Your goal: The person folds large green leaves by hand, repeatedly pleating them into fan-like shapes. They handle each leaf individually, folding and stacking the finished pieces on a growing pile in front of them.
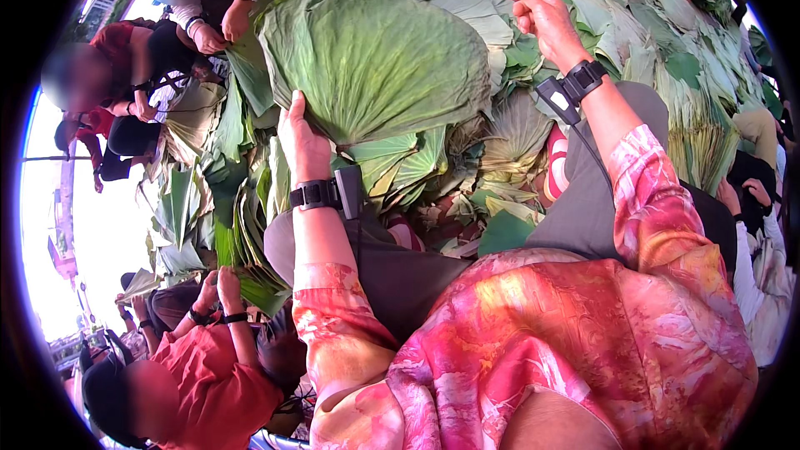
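A large green lotus leaf (375, 62), folded into a fan shape, spreads out in front of me. My left hand (305, 144) grips it at its lower left edge, thumb on top; the fingers behind the leaf are hidden. To the right of the leaf, my right hand (549, 22) is raised above the leaf pile with loosely bent fingers, and nothing shows in it. Under the held leaf lie smaller folded green leaves (400, 159). A dried, brownish fan-shaped leaf (515, 137) rests between the held leaf and my right knee.
Flattened lotus leaves (681, 69) cover the ground ahead and to the right. A stack of folded leaves (256, 206) stands by my left knee. Co-workers sit close by: one person's hands (219, 31) are near the held leaf's upper left, and a person in red (206, 381) is at lower left.
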Motion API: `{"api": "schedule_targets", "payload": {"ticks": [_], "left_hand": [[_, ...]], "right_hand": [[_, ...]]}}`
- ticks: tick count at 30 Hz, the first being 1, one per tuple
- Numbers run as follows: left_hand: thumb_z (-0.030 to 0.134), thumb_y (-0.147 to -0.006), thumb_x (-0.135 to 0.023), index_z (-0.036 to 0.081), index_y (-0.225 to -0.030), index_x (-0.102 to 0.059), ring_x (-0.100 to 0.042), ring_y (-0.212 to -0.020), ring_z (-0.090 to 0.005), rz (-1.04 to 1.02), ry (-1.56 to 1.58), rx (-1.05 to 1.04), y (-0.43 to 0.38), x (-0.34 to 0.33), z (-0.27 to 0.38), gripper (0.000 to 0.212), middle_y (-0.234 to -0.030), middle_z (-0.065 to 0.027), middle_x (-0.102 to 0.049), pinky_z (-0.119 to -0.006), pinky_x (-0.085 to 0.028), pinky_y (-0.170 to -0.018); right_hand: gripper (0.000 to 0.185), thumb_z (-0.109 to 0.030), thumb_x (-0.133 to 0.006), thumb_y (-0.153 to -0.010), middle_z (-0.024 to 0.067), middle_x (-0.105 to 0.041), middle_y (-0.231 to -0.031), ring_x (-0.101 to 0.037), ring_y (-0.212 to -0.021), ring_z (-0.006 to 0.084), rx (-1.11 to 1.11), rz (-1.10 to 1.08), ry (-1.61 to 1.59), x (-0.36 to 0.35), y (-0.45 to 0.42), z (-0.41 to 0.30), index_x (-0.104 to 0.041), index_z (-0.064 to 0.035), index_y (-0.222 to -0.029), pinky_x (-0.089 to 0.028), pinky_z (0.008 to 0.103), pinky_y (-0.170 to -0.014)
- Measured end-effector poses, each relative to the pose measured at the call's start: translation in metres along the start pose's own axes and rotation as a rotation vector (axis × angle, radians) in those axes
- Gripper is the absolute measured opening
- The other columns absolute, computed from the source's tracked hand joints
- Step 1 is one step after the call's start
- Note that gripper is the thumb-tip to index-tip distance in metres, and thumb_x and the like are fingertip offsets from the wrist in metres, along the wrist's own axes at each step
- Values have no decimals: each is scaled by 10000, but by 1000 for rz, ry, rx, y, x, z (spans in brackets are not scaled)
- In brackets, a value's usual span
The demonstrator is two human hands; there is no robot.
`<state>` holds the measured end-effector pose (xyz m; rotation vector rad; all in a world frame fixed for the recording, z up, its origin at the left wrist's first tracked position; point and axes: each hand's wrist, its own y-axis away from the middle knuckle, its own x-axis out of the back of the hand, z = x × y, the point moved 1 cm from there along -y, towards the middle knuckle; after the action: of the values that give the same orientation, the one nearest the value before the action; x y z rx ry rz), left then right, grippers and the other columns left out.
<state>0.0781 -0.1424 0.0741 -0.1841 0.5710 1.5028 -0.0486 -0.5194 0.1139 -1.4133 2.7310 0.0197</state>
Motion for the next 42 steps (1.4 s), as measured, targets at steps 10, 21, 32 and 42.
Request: {"api": "schedule_targets", "payload": {"ticks": [10,21,32,42], "left_hand": [[185,-900,-516,-42,-1200,-436,-552,-1068,-371,-202,-469,498,10,66,-109,385,-1200,-249,-517,-527,-490,-842],[206,-892,-557,-54,-1196,-411,-623,-933,-355,-331,-526,752,49,-8,-97,426,-1079,-253,-564,-408,-549,-758],[170,-894,-555,-12,-1018,-543,-655,-752,-215,-534,-280,300,42,-58,32,220,-849,-109,-637,-313,-538,-694],[159,-860,-595,-13,-922,-592,-611,-592,-141,-415,-471,179,18,-50,5,183,-741,-63,-610,-253,-482,-514]], "right_hand": [[194,-256,-573,-900,-39,-540,-669,-449,-526,19,70,-328,277,-37,28,-2,-604,-64,-903,-386,169,-483],[173,-215,-588,-868,14,-607,-663,-518,-514,57,19,-360,365,-29,19,22,-602,-45,-840,-414,217,-462],[161,-228,-561,-891,-31,-532,-644,-450,-481,30,-134,-482,415,-64,32,36,-566,-77,-833,-359,190,-440],[135,-198,-570,-882,-26,-541,-623,-452,-457,27,-258,-543,507,-88,41,62,-573,-72,-837,-357,177,-419]]}}
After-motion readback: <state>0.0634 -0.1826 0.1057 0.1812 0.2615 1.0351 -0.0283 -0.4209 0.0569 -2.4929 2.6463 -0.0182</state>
